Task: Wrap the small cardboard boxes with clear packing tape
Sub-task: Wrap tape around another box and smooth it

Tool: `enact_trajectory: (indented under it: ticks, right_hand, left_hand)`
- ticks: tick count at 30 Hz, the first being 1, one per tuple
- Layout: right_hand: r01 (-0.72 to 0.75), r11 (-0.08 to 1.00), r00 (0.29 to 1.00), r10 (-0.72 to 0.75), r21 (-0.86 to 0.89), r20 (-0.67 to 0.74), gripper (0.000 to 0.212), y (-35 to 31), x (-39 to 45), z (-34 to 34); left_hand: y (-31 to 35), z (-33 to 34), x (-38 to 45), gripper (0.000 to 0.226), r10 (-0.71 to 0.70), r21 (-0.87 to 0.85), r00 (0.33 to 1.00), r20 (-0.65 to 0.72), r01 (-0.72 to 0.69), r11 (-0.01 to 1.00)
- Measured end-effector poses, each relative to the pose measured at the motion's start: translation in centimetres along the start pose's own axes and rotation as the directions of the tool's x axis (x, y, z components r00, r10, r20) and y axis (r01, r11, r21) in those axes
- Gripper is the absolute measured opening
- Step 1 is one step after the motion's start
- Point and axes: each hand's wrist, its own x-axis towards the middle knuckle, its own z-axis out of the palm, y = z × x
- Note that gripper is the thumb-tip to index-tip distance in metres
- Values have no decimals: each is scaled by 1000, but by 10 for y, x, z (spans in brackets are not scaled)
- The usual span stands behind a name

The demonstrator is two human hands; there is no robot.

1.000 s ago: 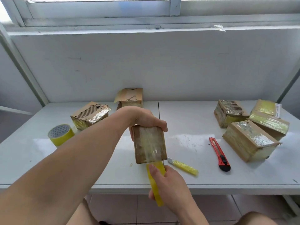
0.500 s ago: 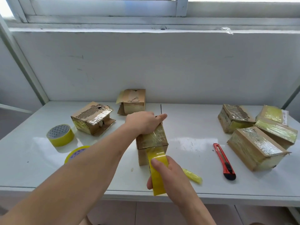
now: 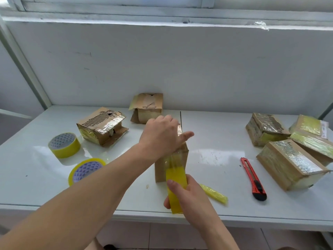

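A small cardboard box [image 3: 159, 170] stands upright on the white table [image 3: 45, 192], near the front middle. My left hand [image 3: 162, 136] lies over its top with the fingers stretched out to the right, pressing down. My right hand [image 3: 189, 197] grips a yellow-tinted roll of packing tape [image 3: 175, 188], seen edge-on just in front of the box. A strip of tape runs from the roll up the box's front face to its top edge. The far side of the box is hidden.
Two more tape rolls [image 3: 64, 145] [image 3: 86, 170] lie at the left. A red utility knife [image 3: 253, 178] and a crumpled tape scrap [image 3: 214, 193] lie to the right. Three taped boxes [image 3: 288, 163] sit far right, two torn ones [image 3: 102, 129] [image 3: 147, 107] behind.
The box went from tilted in my left hand's grip to standing on the table. My left hand now lies flatter on its top. My right hand still holds the roll below it.
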Motion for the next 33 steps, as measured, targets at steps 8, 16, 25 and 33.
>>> enact_trajectory:
  ticks: [8, 16, 25, 33]
  right_hand:
    - [40, 999, 999, -40, 12, 22, 16, -1, 3, 1]
    - [40, 997, 998, -44, -66, -55, 21, 4, 7, 5]
    - [43, 997, 996, -47, -58, -72, 25, -9, 12, 7]
    - [32, 999, 996, -35, -44, -78, 29, -30, 13, 2]
  left_hand:
    - [34, 7, -29, 110, -182, -86, 961, 210, 203, 975]
    - [31, 12, -19, 62, -166, -64, 982, 92, 173, 983]
    - [22, 6, 0, 57, -148, -82, 983, 107, 157, 984]
    - [17, -16, 21, 43, -172, -53, 963, 208, 186, 981]
